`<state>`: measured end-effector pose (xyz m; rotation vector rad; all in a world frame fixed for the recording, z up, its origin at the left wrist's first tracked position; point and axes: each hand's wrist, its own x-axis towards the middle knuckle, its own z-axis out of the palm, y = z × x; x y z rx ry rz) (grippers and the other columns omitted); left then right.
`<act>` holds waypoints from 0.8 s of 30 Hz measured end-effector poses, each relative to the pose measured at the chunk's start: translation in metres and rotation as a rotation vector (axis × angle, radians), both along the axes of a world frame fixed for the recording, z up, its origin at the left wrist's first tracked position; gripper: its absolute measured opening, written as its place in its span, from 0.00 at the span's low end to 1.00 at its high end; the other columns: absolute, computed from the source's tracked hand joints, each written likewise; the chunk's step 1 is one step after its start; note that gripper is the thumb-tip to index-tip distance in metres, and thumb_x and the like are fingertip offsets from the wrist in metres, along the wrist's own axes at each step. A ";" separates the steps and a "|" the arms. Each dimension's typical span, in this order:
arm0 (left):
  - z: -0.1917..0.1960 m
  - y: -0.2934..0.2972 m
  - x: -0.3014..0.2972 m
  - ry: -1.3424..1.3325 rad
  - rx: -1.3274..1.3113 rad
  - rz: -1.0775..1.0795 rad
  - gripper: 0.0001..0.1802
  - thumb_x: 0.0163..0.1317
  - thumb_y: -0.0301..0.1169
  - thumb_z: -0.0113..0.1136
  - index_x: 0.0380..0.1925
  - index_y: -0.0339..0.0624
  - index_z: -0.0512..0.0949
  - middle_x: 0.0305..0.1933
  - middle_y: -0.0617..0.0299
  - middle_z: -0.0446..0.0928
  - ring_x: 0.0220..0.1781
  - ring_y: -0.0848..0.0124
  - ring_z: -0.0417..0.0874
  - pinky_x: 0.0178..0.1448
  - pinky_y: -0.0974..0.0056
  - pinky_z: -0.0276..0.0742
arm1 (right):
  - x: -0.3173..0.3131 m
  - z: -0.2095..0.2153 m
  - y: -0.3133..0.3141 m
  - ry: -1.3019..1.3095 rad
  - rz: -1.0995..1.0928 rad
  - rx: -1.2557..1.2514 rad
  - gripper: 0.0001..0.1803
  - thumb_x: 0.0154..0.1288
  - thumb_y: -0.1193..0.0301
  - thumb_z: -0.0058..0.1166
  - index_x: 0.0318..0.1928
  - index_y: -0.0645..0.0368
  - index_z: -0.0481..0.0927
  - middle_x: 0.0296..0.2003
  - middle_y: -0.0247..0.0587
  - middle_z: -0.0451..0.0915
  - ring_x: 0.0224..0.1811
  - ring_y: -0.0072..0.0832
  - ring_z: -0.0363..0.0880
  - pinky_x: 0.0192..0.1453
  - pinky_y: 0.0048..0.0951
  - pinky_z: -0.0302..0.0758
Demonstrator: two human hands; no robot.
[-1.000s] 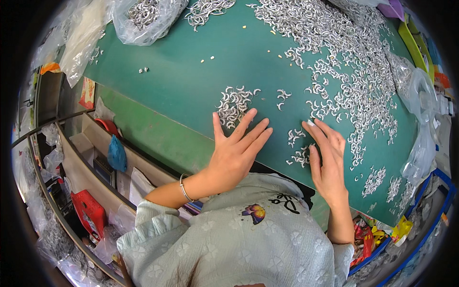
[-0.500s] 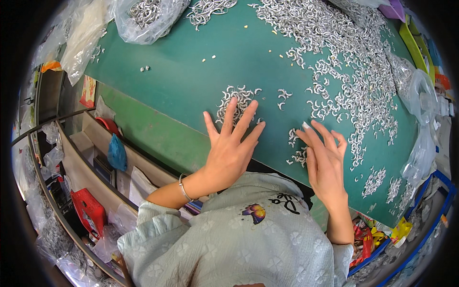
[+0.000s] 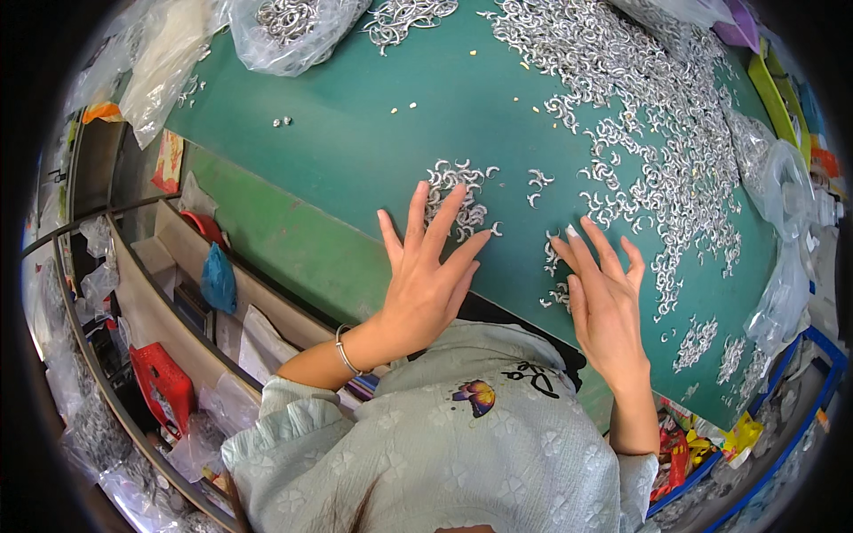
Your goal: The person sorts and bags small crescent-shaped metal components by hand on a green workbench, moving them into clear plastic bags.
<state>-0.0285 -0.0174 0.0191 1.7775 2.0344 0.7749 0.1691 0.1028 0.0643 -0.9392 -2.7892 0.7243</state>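
Note:
My left hand [image 3: 425, 271] lies flat on the green table mat [image 3: 355, 142], fingers spread, fingertips on a small cluster of silver C-shaped metal pieces [image 3: 458, 191]. My right hand [image 3: 604, 298] rests flat near the mat's front edge, fingers apart, beside a few loose pieces [image 3: 553, 262]. Neither hand holds anything. A wide scatter of the same metal pieces [image 3: 657, 133] covers the mat to the right and far side. A thin bracelet [image 3: 342, 348] circles my left wrist.
A clear plastic bag of metal pieces [image 3: 289, 31] sits at the far left of the mat, more bags [image 3: 782, 222] at the right edge. Below the table on the left are shelves with a blue bag [image 3: 218, 280] and a red item [image 3: 164, 382].
Both hands have slid forward across the mat, away from my body. The left hand's fingertips now reach the small cluster of pieces.

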 end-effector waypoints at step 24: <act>-0.003 -0.004 -0.014 0.027 0.023 0.021 0.24 0.56 0.24 0.62 0.56 0.51 0.78 0.74 0.49 0.55 0.76 0.37 0.46 0.65 0.20 0.36 | -0.045 -0.022 0.016 0.200 0.158 -0.213 0.34 0.64 0.78 0.53 0.69 0.64 0.57 0.62 0.45 0.72 0.71 0.45 0.62 0.74 0.50 0.55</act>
